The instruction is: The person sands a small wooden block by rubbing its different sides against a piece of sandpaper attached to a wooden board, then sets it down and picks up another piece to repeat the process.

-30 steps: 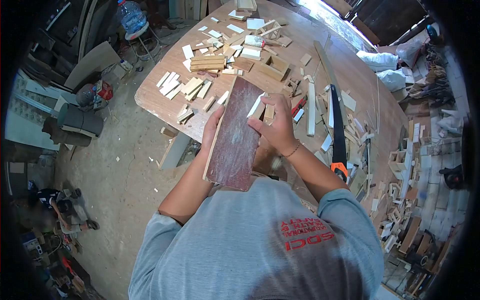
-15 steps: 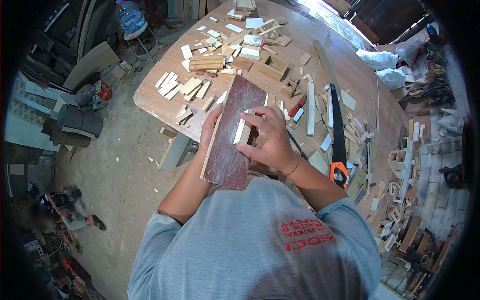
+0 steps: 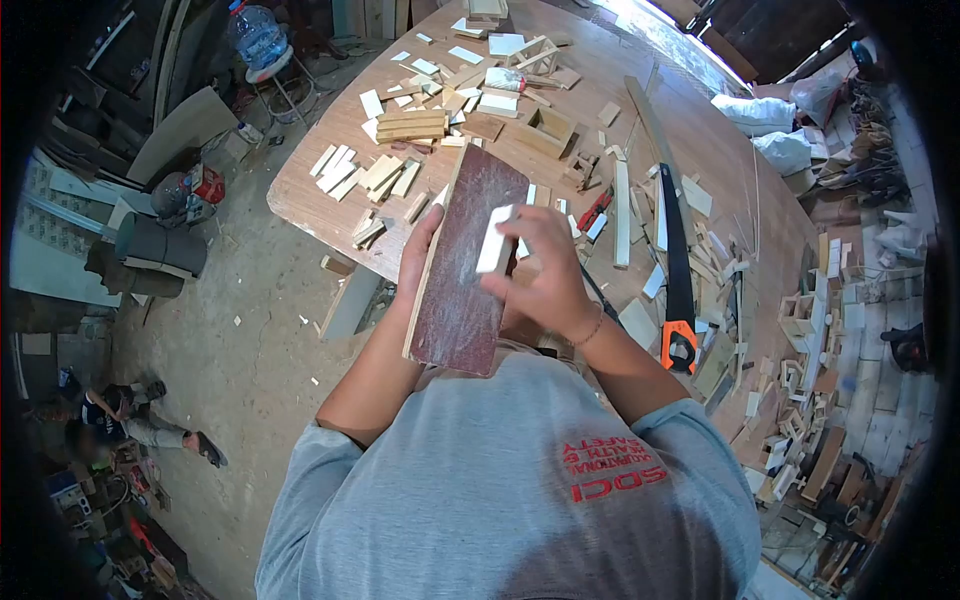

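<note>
My left hand [image 3: 416,258] grips the long edge of a sanding board [image 3: 462,310], a wooden board faced with dark red sandpaper and streaked with pale dust. It is held tilted in front of my chest, and my left fingers are hidden behind it. In my right hand [image 3: 552,272] a small wood block [image 3: 495,240] with a white face is pinched between thumb and fingers. The block overlaps the right part of the sandpaper in this view.
On the worktable [image 3: 300,190] lie several wood strips [image 3: 412,125], white-faced offcuts and a small open wooden box [image 3: 548,132]. A handsaw [image 3: 678,270] with an orange handle lies at right. A person [image 3: 130,415] sits low at left. Wood scraps [image 3: 800,370] are piled far right.
The small block has turned so its white face shows more, and it sits slightly higher on the sandpaper. My right fingers have shifted with it. The sanding board stays nearly in place.
</note>
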`<act>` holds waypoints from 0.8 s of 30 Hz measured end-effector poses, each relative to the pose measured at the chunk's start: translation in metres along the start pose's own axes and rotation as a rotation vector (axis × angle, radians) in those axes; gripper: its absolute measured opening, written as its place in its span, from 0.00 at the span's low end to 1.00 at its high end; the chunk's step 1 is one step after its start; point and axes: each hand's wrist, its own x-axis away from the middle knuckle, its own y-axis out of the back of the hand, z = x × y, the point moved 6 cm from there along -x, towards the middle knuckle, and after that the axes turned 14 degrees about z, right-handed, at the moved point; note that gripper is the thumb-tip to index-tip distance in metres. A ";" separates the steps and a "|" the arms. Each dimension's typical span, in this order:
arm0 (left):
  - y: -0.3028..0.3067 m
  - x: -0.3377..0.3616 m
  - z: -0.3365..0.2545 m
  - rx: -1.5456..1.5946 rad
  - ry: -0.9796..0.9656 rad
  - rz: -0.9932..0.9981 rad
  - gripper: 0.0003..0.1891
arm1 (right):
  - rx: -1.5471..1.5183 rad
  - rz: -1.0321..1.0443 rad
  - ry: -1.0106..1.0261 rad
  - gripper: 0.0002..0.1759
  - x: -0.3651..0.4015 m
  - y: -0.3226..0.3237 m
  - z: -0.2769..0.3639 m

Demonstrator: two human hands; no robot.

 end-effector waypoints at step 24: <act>-0.003 0.003 0.001 0.006 -0.009 0.019 0.34 | 0.014 -0.022 0.102 0.29 0.007 0.001 -0.007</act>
